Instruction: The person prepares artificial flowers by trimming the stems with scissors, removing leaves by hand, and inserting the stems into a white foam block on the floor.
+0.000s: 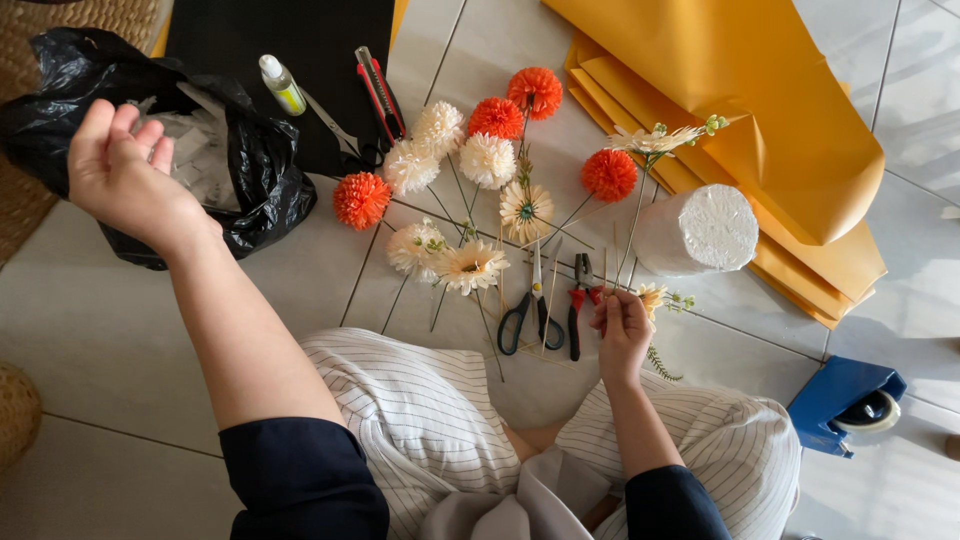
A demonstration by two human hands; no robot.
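Seated on pale floor tiles [120, 330]; lap covered in thin-striped white cloth, dark sleeves at both forearms.

Right hand [622, 325]: fingers closed around a thin stem, low on the flower [655, 142], a pale daisy-like bloom with small green buds beside it. Stem runs up and away from the hand, past the foam block [697, 229].

Just left of the right hand: red-handled pliers [580, 310] and black-handled scissors [530, 305], lying flat and parallel, with thin wooden sticks beside them.

Left hand [122, 175]: raised, palm up, fingers loosely curled and apart, holding nothing visible. It hovers over the black plastic bag [255, 170], crumpled and glossy, with whitish material inside.

Beyond the tools: loose spread of artificial flowers on wire stems, namely round orange pompoms [361, 199], ruffled white pompoms [488, 159], cream daisies [470, 266].

Foam block: white, cylindrical, grainy top, resting against folded yellow paper sheets [760, 100], smooth and matte.

Far edge: black mat [240, 40] with a small glue bottle [281, 84] and red box cutter [380, 92].

Lower right: blue tape dispenser [845, 400].
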